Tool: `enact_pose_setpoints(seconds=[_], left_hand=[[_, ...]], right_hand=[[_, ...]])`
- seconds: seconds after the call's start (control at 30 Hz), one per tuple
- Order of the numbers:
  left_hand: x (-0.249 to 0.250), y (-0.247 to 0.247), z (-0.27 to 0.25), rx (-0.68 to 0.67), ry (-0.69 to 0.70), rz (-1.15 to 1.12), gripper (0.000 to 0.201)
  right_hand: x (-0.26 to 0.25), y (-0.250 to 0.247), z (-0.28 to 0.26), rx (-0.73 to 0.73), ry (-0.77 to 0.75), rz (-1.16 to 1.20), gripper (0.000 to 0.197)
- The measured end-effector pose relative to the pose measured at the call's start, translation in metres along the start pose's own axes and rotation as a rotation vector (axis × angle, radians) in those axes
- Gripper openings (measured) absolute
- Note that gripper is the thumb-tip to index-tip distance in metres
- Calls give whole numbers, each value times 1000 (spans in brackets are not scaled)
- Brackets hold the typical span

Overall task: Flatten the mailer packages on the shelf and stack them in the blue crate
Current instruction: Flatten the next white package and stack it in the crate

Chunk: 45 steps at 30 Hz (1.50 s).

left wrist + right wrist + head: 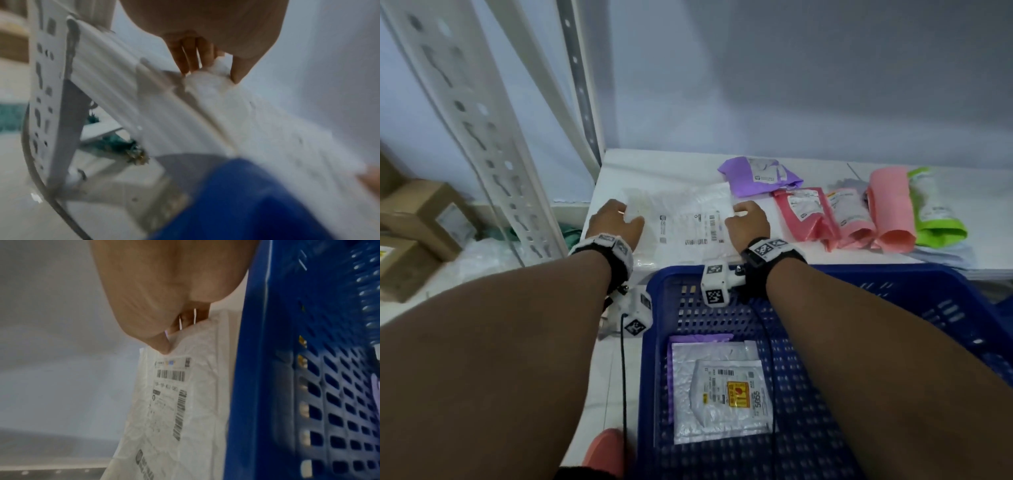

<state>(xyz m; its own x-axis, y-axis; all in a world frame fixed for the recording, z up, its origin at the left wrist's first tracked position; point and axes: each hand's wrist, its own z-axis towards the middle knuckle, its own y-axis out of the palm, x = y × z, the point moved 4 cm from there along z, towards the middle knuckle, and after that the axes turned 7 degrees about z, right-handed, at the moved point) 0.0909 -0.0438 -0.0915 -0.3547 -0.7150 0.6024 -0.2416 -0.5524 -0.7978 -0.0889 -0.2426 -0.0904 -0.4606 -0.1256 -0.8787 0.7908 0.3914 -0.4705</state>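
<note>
A flat white mailer (pixel 685 222) with printed labels lies on the white shelf (pixel 619 164). My left hand (pixel 616 219) pinches its left end; in the left wrist view the fingers (pixel 191 56) and thumb close on the crumpled edge of the mailer (pixel 246 121). My right hand (pixel 748 221) pinches the right end, thumb on top of the mailer (pixel 170 402). The blue crate (pixel 859 270) stands just below the shelf's front edge. It holds a silver mailer (pixel 722 394) lying on a purple one (pixel 674 377).
Right of the white mailer, the shelf carries a purple mailer (pixel 760 174), two pink ones (pixel 804 212), a salmon one (pixel 892 212) and a green one (pixel 935 212). A perforated shelf upright (pixel 482 137) and cardboard boxes (pixel 421 219) stand at the left.
</note>
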Motion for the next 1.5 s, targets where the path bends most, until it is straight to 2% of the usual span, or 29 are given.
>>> enact_pose_setpoints(seconds=[0.1,0.2,0.3,0.33,0.4,0.43,0.47,0.5,0.53,0.6,0.67,0.7,0.77,0.8,0.87,0.93,1.07,1.13,1.17,1.23,1.33,1.4,1.5], left_hand=[[6,-9,3,39,-109,-257,36],[16,-14,1,-19,-141,-474,42],[27,-19,-4,-156,-165,-511,46],[31,-22,-7,-188,-183,-531,43],[40,-30,-17,-239,-238,-691,22],[44,-34,-23,-269,-260,-760,12],[46,-37,-30,-303,-272,-793,8],[48,-40,-36,-340,-272,-789,9],[50,-42,-40,-382,-266,-769,12],[55,-47,-51,-455,-238,-747,19],[58,-48,-63,-518,-224,-727,24],[57,-46,-67,-544,-229,-707,28],[56,-42,-80,-586,-230,-664,35],[56,-41,-86,-610,-228,-640,36],[56,-37,-95,-666,-220,-582,34],[59,-30,-105,-718,-202,-538,30],[66,-13,-121,-822,-163,-363,18],[68,-3,-128,-897,-160,-236,23],[70,4,-131,-935,-169,-199,28],[69,20,-131,-973,-178,-116,33],[62,53,-133,-1043,-188,19,45],[55,76,-138,-1095,-163,173,46],[53,94,-153,-1093,23,473,31]], right_hand=[[-9,-2,-6,23,-8,105,39],[-22,-8,-9,34,1,163,38],[-22,-24,-7,3,-30,62,17],[-23,-32,-10,-12,-26,63,10],[-26,-52,-17,-29,-53,5,6],[-28,-63,-17,-34,-63,-42,8],[-30,-73,-21,-79,-40,-63,12],[-30,-81,-21,-116,-65,-192,18],[-31,-90,-31,-113,-53,-228,25],[-35,-103,-34,-116,-123,-301,32],[-20,-112,-28,-178,-101,-275,22],[-9,-115,-26,-189,5,-220,12],[7,-125,-34,-195,87,-71,36],[15,-130,-37,-210,141,-13,42],[24,-135,-48,-292,169,-132,35],[30,-140,-57,-372,77,-390,19],[49,-152,-70,-607,-138,-855,24],[73,-154,-65,-757,-231,-1067,27],[89,-156,-58,-794,-229,-1102,24],[111,-161,-53,-814,-221,-1171,16],[133,-166,-59,-791,-181,-1306,22],[174,-165,-33,-785,-150,-1359,24],[212,-158,-19,-823,-99,-1426,27]])
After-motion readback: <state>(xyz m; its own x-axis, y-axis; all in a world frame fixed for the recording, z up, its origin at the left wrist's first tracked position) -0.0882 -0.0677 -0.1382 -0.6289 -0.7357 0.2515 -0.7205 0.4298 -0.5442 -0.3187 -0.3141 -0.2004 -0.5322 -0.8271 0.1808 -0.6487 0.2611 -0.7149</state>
